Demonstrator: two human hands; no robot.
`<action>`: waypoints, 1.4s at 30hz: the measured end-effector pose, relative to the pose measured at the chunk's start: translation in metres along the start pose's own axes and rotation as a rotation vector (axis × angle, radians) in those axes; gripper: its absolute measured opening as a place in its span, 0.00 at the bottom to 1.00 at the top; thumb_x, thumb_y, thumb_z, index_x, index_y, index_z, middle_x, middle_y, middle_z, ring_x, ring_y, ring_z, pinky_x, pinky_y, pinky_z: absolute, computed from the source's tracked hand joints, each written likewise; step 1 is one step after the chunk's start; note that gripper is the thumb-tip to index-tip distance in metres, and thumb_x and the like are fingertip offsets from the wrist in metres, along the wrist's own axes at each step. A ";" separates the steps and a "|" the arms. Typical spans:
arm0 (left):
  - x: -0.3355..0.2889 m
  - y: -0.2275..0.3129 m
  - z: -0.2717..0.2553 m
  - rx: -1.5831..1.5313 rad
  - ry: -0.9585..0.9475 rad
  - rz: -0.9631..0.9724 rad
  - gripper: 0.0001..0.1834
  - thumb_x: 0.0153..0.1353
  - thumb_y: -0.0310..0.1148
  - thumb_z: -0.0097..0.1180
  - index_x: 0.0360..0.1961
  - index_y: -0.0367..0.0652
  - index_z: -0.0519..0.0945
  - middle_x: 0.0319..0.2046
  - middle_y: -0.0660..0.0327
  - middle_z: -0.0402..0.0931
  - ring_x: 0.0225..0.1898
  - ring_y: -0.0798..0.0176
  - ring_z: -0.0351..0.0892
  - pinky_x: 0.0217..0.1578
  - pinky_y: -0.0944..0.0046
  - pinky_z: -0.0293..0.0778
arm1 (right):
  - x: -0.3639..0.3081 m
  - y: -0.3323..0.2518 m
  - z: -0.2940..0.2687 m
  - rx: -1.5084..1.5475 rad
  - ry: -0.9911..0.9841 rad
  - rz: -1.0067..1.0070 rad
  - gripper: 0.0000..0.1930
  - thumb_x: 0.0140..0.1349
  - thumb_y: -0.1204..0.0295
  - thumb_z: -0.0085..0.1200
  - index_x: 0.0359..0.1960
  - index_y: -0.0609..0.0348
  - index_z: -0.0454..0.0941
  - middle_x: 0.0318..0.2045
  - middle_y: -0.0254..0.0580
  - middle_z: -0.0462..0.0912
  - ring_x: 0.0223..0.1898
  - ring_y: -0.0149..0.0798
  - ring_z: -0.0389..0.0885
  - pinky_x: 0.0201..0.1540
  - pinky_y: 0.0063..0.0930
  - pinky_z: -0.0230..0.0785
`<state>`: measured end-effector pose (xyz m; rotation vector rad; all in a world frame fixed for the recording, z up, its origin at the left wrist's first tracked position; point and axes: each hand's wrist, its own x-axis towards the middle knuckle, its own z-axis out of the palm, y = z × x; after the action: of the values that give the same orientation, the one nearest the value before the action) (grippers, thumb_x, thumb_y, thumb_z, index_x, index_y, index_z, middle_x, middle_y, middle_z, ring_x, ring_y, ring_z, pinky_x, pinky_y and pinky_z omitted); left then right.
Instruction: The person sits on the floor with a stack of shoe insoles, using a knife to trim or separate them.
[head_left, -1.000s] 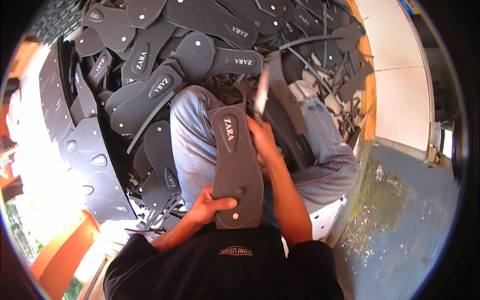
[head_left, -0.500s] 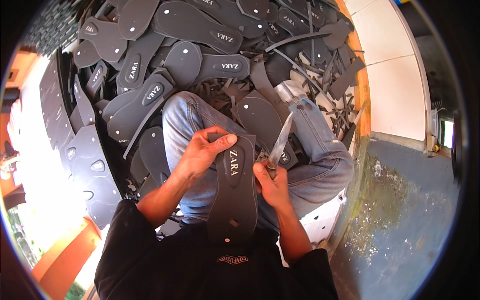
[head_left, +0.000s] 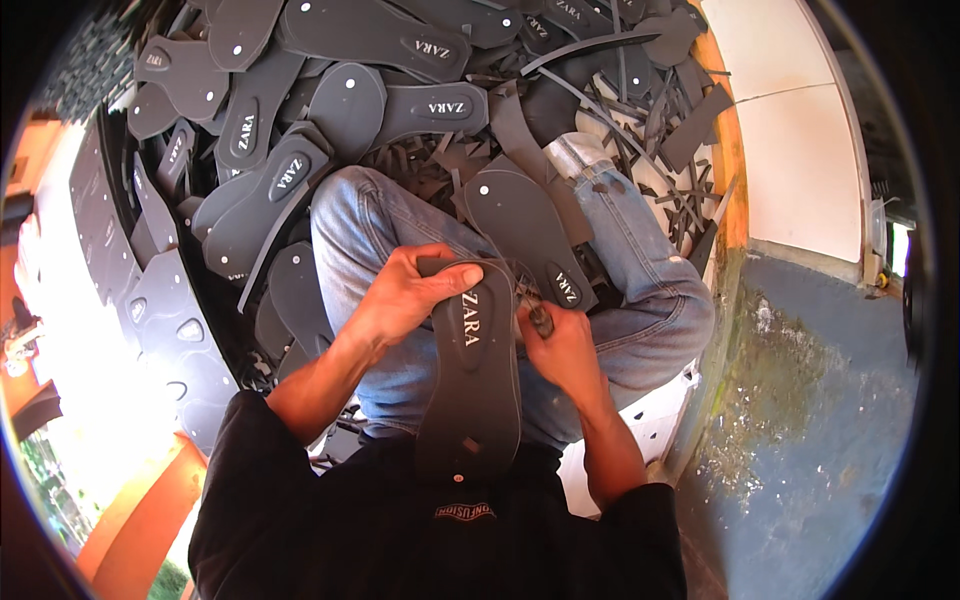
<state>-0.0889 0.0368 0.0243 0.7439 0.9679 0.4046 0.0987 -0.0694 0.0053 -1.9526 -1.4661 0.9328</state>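
My left hand (head_left: 398, 300) pinches the far end of a dark grey shoe sole (head_left: 468, 400), thumb on top and fingers underneath. The sole lies lengthwise toward my chest, its printed raised oval facing up and its near end against my black shirt. In my right hand (head_left: 562, 348), closed round the dark handle, is a knife (head_left: 541, 320). Its blade, hard to make out, is by the sole's far right edge. Just beyond, another grey sole (head_left: 520, 215) with a white dot rests between my legs.
A heap of cut soles (head_left: 375, 35) spreads ahead, with thin offcut strips (head_left: 655, 165) at its right. Uncut grey sheets (head_left: 175, 340) lean at the left. My crossed legs in jeans (head_left: 640, 260) frame the work. A white tiled wall (head_left: 800, 150) and stained blue-grey floor (head_left: 800, 420) are at the right.
The knife has turned from pointing up and away to lying at the sole's far right edge. The sole's far right corner, square before, now looks rounded. The view has shifted slightly.
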 end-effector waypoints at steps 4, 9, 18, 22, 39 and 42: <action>0.002 -0.010 0.008 0.114 -0.049 0.014 0.17 0.54 0.42 0.65 0.31 0.37 0.78 0.22 0.67 0.77 0.24 0.76 0.74 0.22 0.75 0.68 | 0.039 -0.004 0.000 0.142 0.016 -0.065 0.14 0.59 0.67 0.54 0.20 0.65 0.74 0.11 0.44 0.71 0.12 0.38 0.67 0.19 0.33 0.60; 0.018 -0.024 0.003 0.063 -0.028 0.030 0.20 0.58 0.46 0.59 0.37 0.38 0.76 0.21 0.66 0.75 0.19 0.76 0.72 0.18 0.76 0.67 | 0.050 -0.016 -0.034 0.747 -0.372 0.402 0.16 0.58 0.59 0.59 0.24 0.60 0.75 0.15 0.24 0.69 0.17 0.18 0.62 0.19 0.17 0.53; 0.041 -0.060 0.049 -0.216 -0.126 0.427 0.16 0.57 0.40 0.59 0.40 0.39 0.74 0.21 0.62 0.74 0.18 0.69 0.72 0.16 0.71 0.67 | 0.026 -0.033 -0.047 1.036 0.277 0.296 0.11 0.60 0.66 0.58 0.25 0.61 0.75 0.12 0.28 0.69 0.12 0.21 0.61 0.14 0.18 0.51; 0.035 -0.054 0.085 -0.510 -0.041 0.212 0.18 0.58 0.42 0.58 0.39 0.38 0.75 0.23 0.62 0.75 0.16 0.71 0.69 0.13 0.72 0.61 | 0.000 -0.024 -0.029 0.833 0.287 0.210 0.14 0.61 0.65 0.57 0.22 0.59 0.72 0.13 0.29 0.71 0.13 0.21 0.62 0.15 0.19 0.52; 0.014 -0.078 0.087 -0.493 -0.005 0.100 0.14 0.61 0.38 0.55 0.40 0.38 0.73 0.23 0.61 0.74 0.15 0.71 0.67 0.12 0.73 0.60 | -0.079 0.028 -0.023 -0.081 0.174 0.415 0.15 0.59 0.66 0.55 0.19 0.64 0.72 0.14 0.55 0.73 0.18 0.58 0.74 0.22 0.44 0.64; 0.006 -0.090 0.076 -0.450 0.037 0.087 0.14 0.59 0.37 0.57 0.39 0.38 0.74 0.24 0.62 0.75 0.16 0.73 0.68 0.12 0.74 0.60 | -0.063 0.024 -0.025 -0.097 0.071 0.398 0.15 0.58 0.66 0.53 0.19 0.65 0.72 0.17 0.59 0.74 0.23 0.62 0.74 0.26 0.48 0.65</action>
<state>-0.0218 -0.0507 -0.0183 0.3705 0.8392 0.6874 0.1217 -0.1369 0.0171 -2.3770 -1.1202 0.9579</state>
